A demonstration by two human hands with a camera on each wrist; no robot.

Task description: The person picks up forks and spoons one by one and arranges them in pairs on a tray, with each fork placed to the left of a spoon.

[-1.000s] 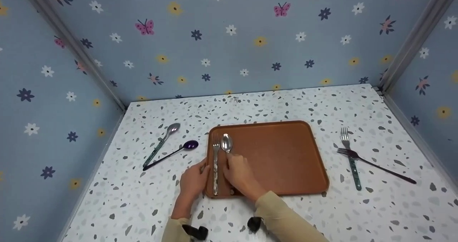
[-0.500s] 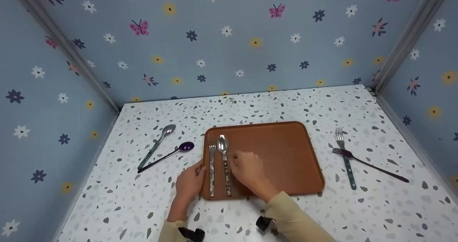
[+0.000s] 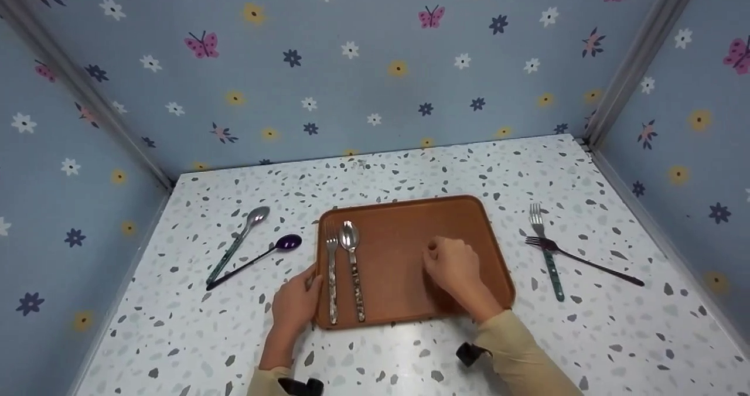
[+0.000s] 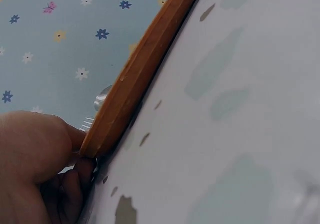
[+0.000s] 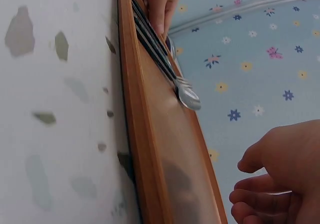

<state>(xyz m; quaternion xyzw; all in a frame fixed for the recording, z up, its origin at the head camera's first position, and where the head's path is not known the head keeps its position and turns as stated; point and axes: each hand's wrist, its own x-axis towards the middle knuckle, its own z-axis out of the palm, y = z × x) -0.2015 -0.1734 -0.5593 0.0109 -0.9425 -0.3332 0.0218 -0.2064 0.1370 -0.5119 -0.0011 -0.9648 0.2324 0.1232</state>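
Right hand (image 3: 457, 267) empty over mid-tabletop tray (image 3: 398, 261), green fork (image 3: 552, 273) and dark fork (image 3: 586, 260) rightward.
Fingers (image 5: 260, 200) curl loosely; green's handle points at tabletop's (image 3: 387, 358) near edge, dark's at its right. Left hand (image 3: 293, 303), farther, pinches tray's left edge.

The head cam's looking forward and down at the whole tray (image 3: 398, 267) from higher up, while both wrist cams are peering in low, tilted and super close to its rim, all three catching that flowery wall (image 3: 375, 85).
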